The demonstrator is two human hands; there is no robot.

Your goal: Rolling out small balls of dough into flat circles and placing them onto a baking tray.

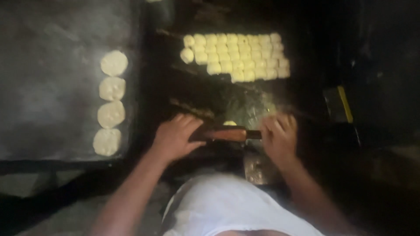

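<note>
Head view looks down on a dark griddle (52, 96), the largest thing here, lying well off to the outer side of the left hand (175, 137). Along the griddle's near edge four flattened dough rounds (111, 102) sit in a single column, apart from one another, probably so each lies flat on the hot plate.

Ahead of both hands, beyond the fingertips, a block of small dough balls (238, 56) stands in tight rows, touching side by side; packed like that they stay within reach of either hand.

Between the two hands runs a wooden rolling pin (227, 134), level and crosswise. The left hand lies palm-down over one end with fingers spread flat, not curled around it; the right hand (279, 137) rests open on the other end the same way, which suits pressing and rolling rather than gripping. One small dough piece (230, 123) shows just beyond the pin's middle, on the shiny work surface (249, 107).

Out past the right hand, a yellow-edged object (339, 105) lies in shadow; what it is cannot be told. Nothing blocks the pin.
</note>
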